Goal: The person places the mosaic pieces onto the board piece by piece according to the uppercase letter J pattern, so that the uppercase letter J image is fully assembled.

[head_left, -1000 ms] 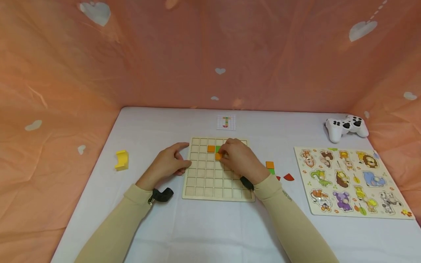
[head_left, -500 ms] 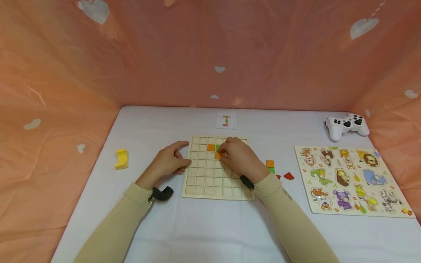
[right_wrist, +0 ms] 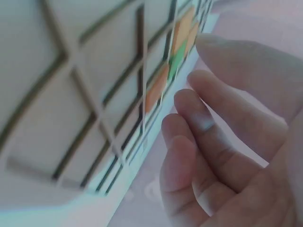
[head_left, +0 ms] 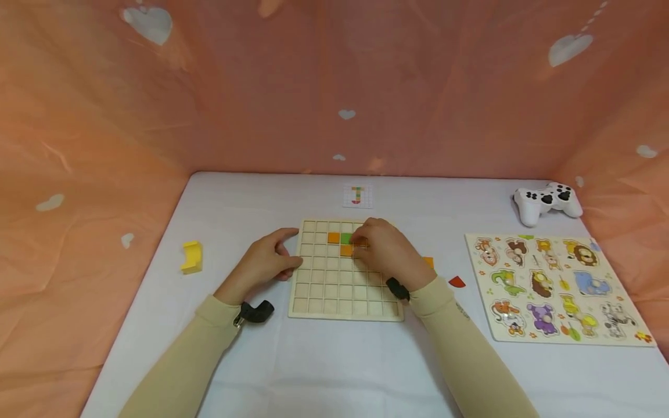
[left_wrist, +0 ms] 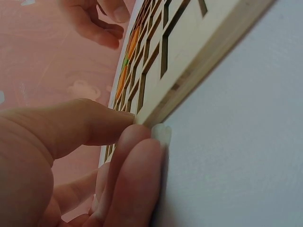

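Observation:
A wooden grid board (head_left: 324, 290) lies before me with a few square tiles set in its upper cells. One orange tile (head_left: 334, 238) is left of a green tile (head_left: 345, 238), and another orange tile (head_left: 346, 251) sits just below the green. A further patch of orange shows between the fingers of my right hand (head_left: 384, 249), which hovers bent and loose over the cells; in the right wrist view its fingers are apart with nothing between them. My left hand (head_left: 266, 255) rests against the board's left edge, thumb and index finger stretched along it.
Right of the board lie an orange tile (head_left: 428, 262) and a red quarter-round piece (head_left: 457, 281). An animal puzzle board (head_left: 554, 290) and a white game controller (head_left: 547, 202) are farther right. A letter J card (head_left: 358, 196) is behind; a yellow block (head_left: 191, 257) stands left.
My right hand has shifted slightly right and its fingers have loosened, baring more of the green tile and orange beside it. Its wrist now covers the loose green tile. My left hand stays put.

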The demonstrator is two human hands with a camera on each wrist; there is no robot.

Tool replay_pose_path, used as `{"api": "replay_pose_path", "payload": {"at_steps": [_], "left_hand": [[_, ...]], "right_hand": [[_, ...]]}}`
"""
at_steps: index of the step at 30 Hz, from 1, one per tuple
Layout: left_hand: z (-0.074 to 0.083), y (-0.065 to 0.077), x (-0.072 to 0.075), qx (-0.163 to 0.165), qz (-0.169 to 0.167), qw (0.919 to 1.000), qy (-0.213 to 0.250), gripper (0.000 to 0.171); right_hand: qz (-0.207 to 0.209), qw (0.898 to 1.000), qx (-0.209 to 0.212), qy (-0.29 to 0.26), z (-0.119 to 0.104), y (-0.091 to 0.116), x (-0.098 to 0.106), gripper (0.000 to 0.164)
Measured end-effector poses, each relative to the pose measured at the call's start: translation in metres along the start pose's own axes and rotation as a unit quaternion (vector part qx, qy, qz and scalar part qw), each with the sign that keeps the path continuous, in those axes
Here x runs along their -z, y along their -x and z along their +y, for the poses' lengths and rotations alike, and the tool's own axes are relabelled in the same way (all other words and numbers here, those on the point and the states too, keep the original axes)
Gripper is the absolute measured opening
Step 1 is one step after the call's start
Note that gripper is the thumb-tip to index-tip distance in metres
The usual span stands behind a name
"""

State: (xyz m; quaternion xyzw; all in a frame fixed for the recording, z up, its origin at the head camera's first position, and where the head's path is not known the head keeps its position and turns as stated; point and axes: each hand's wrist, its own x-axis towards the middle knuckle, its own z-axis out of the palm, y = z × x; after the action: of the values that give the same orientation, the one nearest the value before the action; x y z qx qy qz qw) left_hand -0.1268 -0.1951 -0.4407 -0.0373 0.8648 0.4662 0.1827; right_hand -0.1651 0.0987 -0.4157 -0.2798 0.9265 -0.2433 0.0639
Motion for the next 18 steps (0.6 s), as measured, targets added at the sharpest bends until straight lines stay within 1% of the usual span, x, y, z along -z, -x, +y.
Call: {"api": "replay_pose_path", "payload": {"at_steps": [2, 4, 8, 13, 18], "left_hand": [[-0.001, 0.000, 0.000, -0.001, 0.000, 1.0000, 0.004, 0.076], [-0.001, 0.000, 0.001, -0.002, 0.000, 1.0000, 0.005, 0.076], [0.000, 0.000, 0.003, -0.002, 0.000, 1.0000, -0.001, 0.077], [0.001, -0.001, 0.005, 0.001, 0.001, 1.0000, -0.006, 0.077], [0.000, 0.000, 0.007, 0.006, 0.001, 1.0000, 0.001, 0.078]], "right_hand": [[0.007, 1.000, -0.009, -0.011, 0.005, 0.004, 0.005, 0.022], [0.009, 0.999, -0.030, -0.024, 0.011, 0.010, 0.012, 0.024], [0.022, 0.998, -0.052, -0.027, 0.030, 0.026, 0.023, 0.027], [0.031, 0.996, -0.077, -0.019, 0.052, 0.052, 0.036, 0.026], [0.025, 0.995, -0.093, 0.005, 0.062, 0.079, 0.041, 0.024]]}}
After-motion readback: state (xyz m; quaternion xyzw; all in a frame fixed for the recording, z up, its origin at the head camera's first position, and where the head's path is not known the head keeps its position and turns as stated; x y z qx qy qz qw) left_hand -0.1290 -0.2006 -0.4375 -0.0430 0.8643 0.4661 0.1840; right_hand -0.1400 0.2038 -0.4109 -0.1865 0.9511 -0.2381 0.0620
